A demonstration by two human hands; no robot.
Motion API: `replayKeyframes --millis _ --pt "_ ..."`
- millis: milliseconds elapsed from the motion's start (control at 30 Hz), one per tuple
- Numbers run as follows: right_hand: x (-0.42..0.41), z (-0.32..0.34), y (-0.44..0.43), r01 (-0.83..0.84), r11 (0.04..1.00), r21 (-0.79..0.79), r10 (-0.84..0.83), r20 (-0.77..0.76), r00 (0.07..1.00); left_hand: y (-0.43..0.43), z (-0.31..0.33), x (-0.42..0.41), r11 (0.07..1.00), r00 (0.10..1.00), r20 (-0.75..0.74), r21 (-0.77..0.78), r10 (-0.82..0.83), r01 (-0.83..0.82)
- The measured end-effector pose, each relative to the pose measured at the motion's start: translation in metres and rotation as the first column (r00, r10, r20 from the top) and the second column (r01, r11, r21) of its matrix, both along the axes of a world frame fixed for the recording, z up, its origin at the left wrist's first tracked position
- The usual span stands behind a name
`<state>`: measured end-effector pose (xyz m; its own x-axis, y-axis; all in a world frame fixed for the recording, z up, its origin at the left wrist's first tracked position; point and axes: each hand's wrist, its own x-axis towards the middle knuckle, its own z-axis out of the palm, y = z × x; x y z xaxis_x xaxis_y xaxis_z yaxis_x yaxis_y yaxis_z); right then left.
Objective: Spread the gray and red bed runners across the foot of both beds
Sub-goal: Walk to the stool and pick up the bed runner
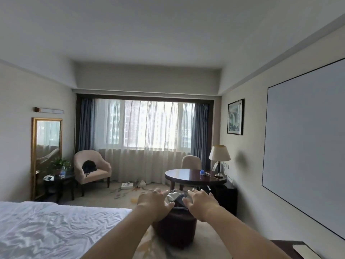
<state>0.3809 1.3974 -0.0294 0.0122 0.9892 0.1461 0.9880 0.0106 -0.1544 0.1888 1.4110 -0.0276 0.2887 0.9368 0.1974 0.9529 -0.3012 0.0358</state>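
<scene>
**Both hands spread over the bunched runners on the stool**

My left hand [153,200] and right hand [202,201] reach forward side by side, palms down. Each grip is spread, the fingers straight and apart, pinching nothing.

Between the two hands and just beyond them lie the bed runners [175,196], a crumpled, mostly grey heap with a pale fold showing on top. The heap sits on a dark round stool [175,228] that stands on the patterned carpet, near the corner of the bed [56,227].

The cloth is bunched and my hands cover both its sides. So I cannot tell its long axis or which way its ends point. Nor can I tell whether my fingertips [155,191] touch the cloth or hang just above it.

The bed, under a rumpled white sheet, fills the lower left. Past the stool stands a round dark surface [194,179] with a lamp [219,156] at its right side. An armchair [91,169] sits to the left, below the curtained window [145,124].
</scene>
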Motion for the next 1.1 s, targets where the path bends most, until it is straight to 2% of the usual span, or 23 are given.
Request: replayKeyframes --millis 367,500,700,867,1100 --pt "0.036 -0.001 0.287 0.005 1.000 0.014 -0.005 0.011 1.000 0.302 0.003 0.040 1.000 1.000 -0.026 0.028 -0.004 0.004" --pt "0.054 0.017 0.395 0.038 0.999 -0.018 -0.038 -0.005 0.999 0.421 0.014 0.054 0.998 0.999 -0.020 0.050 -0.039 0.040" --pt "0.087 0.043 0.541 0.070 0.997 0.027 -0.069 -0.051 0.996 0.583 0.031 0.087 0.995 0.997 0.031 0.065 -0.075 0.073" --pt "0.124 0.015 0.674 0.080 0.997 -0.012 -0.080 -0.014 0.997 0.714 -0.002 0.126 0.994 0.994 -0.028 0.031 -0.106 0.107" --pt "0.183 -0.018 0.889 0.046 0.998 -0.038 -0.045 0.027 0.999 0.919 -0.035 0.190 0.996 0.995 -0.033 -0.012 -0.094 0.094"
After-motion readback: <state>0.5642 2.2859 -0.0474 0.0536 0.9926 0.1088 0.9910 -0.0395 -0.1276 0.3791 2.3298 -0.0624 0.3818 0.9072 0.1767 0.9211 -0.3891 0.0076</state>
